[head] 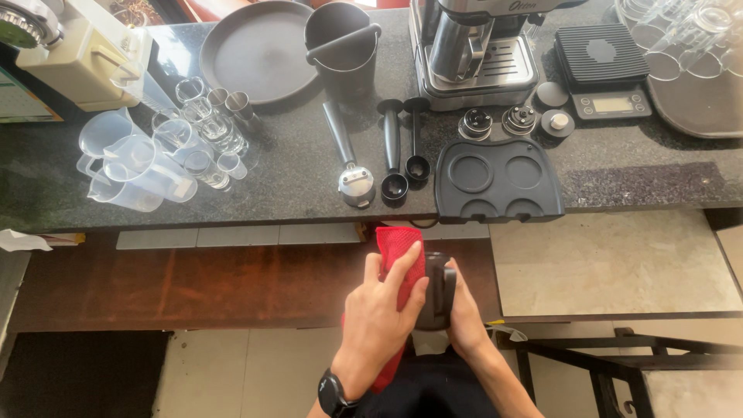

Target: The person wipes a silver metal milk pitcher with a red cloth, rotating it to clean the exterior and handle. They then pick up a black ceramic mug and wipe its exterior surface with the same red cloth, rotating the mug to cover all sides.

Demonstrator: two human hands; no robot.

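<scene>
My left hand [385, 310] presses a red mesh cloth [400, 249] against a dark metal pitcher [438, 292], held below the counter edge. My right hand [466, 313] grips that pitcher from its right side, by the handle area. A black watch sits on my left wrist. Most of the pitcher is hidden behind my fingers and the cloth.
On the dark granite counter [635, 182] lie three portafilters [356, 183], a black tamping mat [498, 182], an espresso machine [474, 50], a scale [604, 70], a knock box [341, 46], a round tray [255, 50], clear measuring jugs [131, 166] and small glasses [213, 131].
</scene>
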